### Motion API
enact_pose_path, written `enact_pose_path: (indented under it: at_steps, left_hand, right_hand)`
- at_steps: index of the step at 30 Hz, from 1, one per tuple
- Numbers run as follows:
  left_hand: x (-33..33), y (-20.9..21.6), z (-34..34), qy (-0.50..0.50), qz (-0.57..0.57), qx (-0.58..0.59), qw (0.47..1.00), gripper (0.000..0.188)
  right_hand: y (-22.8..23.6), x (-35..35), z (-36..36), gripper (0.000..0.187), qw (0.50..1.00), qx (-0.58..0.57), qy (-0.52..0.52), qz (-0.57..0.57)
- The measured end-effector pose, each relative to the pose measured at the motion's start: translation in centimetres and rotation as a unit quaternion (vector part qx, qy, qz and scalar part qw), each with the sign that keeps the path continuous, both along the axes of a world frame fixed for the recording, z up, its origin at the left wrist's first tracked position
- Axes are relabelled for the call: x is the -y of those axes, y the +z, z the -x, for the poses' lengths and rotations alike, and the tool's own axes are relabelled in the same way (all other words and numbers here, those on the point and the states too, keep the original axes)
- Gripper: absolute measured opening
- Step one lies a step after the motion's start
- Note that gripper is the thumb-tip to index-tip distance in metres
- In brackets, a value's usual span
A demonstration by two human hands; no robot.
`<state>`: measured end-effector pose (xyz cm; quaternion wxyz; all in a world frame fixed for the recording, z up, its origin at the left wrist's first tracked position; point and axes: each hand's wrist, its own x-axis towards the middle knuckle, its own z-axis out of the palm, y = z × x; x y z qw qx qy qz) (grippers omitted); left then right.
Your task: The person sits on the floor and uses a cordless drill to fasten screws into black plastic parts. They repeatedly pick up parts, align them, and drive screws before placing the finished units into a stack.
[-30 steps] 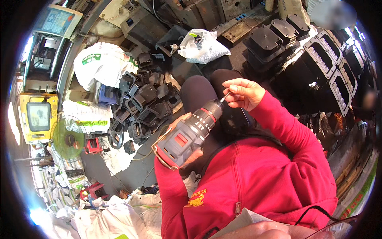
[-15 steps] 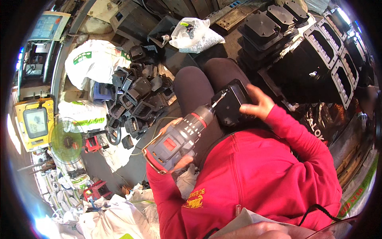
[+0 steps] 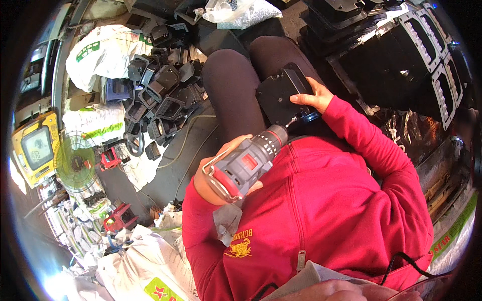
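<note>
My left hand [image 3: 205, 184] is wrapped round the grip of a grey and red cordless drill [image 3: 247, 163]. The drill's chuck points right and away from me, and its bit meets the near edge of a black box-shaped housing [image 3: 277, 99]. That housing rests on my thighs, tilted, with its flat face and a screw towards me. My right hand [image 3: 317, 98] grips its right side, the thumb lying on the face and the other fingers partly hidden behind it. Where the bit touches is too small to make out exactly.
Left of my knees lies a heap of black frames [image 3: 168, 98]. Beyond my knees is a clear bag of small metal parts [image 3: 248, 15]. Stacked black housings [image 3: 334, 17] and grey-rimmed panels [image 3: 434, 65] stand at right. A green fan [image 3: 76, 161] and a yellow-framed scale [image 3: 36, 148] are at left.
The drill bit has shifted from the housing's far left corner to its near edge. My right hand has gone from fingers spread beside the housing to gripping it; the housing has turned. The view has shifted.
</note>
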<state>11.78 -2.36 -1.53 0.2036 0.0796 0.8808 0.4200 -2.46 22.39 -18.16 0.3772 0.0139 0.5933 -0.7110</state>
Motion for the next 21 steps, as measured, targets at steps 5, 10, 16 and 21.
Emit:
enact_pose_path:
  at_steps: [5,10,16,21]
  left_hand:
    - [-1.3,0.3,1.5,0.007,-0.002,0.024,1.0,0.079]
    - [-1.8,0.0,2.3,-0.033,0.074,-0.038,0.996,0.078]
    - [-2.2,-0.2,2.9,-0.027,0.048,0.059,0.997,0.076]
    - [-2.9,-0.1,3.2,-0.018,0.059,0.074,0.995,0.078]
  right_hand:
    - [-0.3,0.1,-0.1,0.072,1.0,0.003,-0.01,0.01]
    - [-0.3,-0.2,-0.3,0.072,1.0,0.008,-0.011,0.0]
    - [0.4,-0.4,-0.2,0.074,1.0,0.009,-0.015,0.003]
    - [0.2,-0.4,-0.2,0.076,1.0,0.006,-0.013,0.006]
